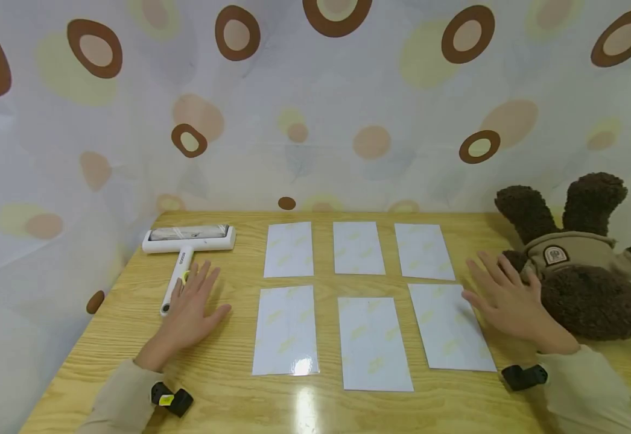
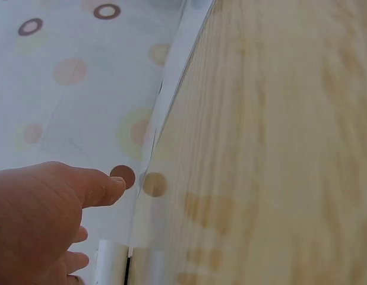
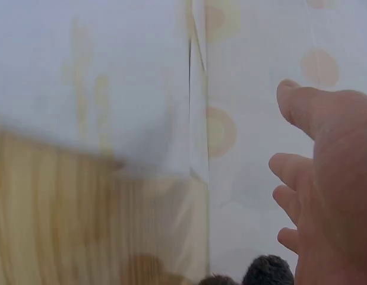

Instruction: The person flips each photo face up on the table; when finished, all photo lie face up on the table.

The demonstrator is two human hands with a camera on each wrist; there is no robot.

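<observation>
In the head view, my left hand (image 1: 187, 313) is spread with its fingers straight, holding nothing. It is beside the handle of a white lint roller (image 1: 187, 240), and its fingers partly cover a small yellow item (image 1: 185, 276) whose kind I cannot tell. My right hand (image 1: 511, 298), fingers likewise extended, is between a white sheet (image 1: 451, 325) and a dark brown plush toy (image 1: 592, 295). In the right wrist view the thumb and fingers (image 3: 296, 172) show apart, gripping nothing. Whether either palm touches the table is unclear.
Several white rectangular sheets with faint yellow marks lie in two rows on the wooden table (image 1: 212, 374), among them a back-left sheet (image 1: 289, 250) and a front-middle sheet (image 1: 375, 343). A spotted curtain (image 1: 326, 90) hangs behind and at the left.
</observation>
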